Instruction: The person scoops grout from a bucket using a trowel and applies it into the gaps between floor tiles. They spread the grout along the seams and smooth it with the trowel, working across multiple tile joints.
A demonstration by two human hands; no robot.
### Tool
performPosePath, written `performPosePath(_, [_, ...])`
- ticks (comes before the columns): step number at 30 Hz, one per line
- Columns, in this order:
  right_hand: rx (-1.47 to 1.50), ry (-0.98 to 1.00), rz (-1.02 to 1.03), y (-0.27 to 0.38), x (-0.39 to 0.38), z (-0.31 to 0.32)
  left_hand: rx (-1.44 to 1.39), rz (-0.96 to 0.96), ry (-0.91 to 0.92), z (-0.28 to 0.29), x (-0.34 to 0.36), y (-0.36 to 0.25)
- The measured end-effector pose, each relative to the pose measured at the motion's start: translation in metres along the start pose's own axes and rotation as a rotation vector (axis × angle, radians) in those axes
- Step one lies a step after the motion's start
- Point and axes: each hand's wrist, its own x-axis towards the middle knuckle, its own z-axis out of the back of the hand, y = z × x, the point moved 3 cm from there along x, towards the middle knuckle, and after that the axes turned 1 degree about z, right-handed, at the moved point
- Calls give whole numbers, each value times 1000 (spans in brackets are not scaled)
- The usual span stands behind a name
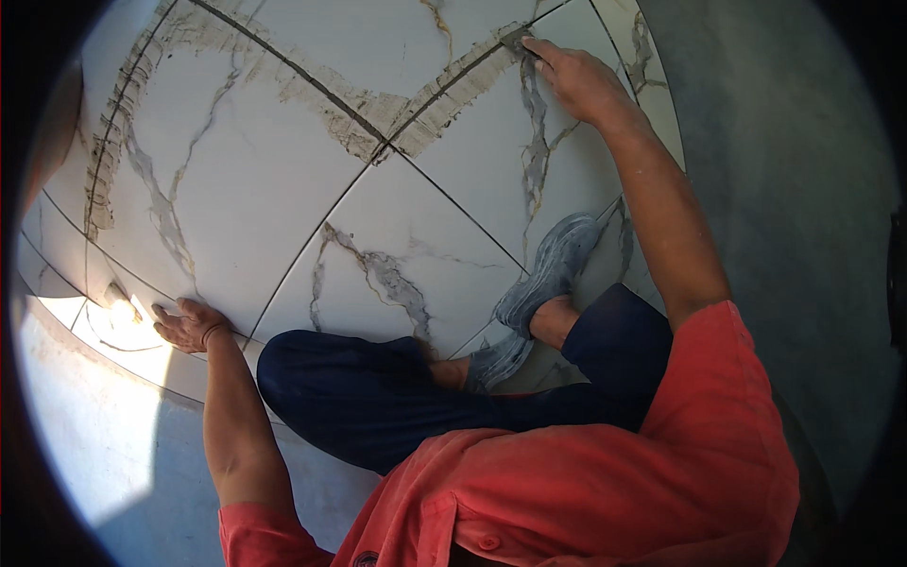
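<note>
My right hand (578,77) reaches far forward and presses a small grey flat piece (516,40) with its fingers against a joint between tiles; its exact kind I cannot make out. Grey grout (463,77) is smeared along both sides of that joint. My left hand (194,326) rests on the tiled floor at the left, holding nothing, its fingers apart. White marble-patterned tiles (406,255) with grey and brown veins lie under both hands. Filled dark joints meet at a smeared corner (381,146) at the upper middle.
My folded legs (350,392) and grey shoes (550,265) are on the tiles between my arms. More grout smears (109,161) run along a joint at the far left. A sunlit patch (90,406) lies lower left, and a grey surface (775,189) borders the tiles at right.
</note>
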Motion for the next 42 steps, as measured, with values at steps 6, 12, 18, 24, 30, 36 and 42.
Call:
performPosePath(6, [162, -209, 56, -28, -2, 3, -4, -4, 8, 0, 3, 0])
performPosePath(12, [85, -153, 3, -47, 9, -13, -5, 0, 23, -1, 4, 1])
performPosePath(18, [224, -234, 0, -46, 12, -1, 26, -1, 15, 4, 0, 1])
performPosePath(24, [183, -273, 52, -68, 5, -39, -13, -22, 27, 0, -1, -11])
performPosePath(30, [163, -260, -16, -45, 25, -14, 18, -10, 20, 0, 3, 2])
performPosePath(36, [212, -222, -44, -68, 0, -31, 2, -21, 15, 2, 1, -3])
performPosePath(42, [245, -172, -165, -45, 21, -16, 18, -17, -5, -1, 4, 4])
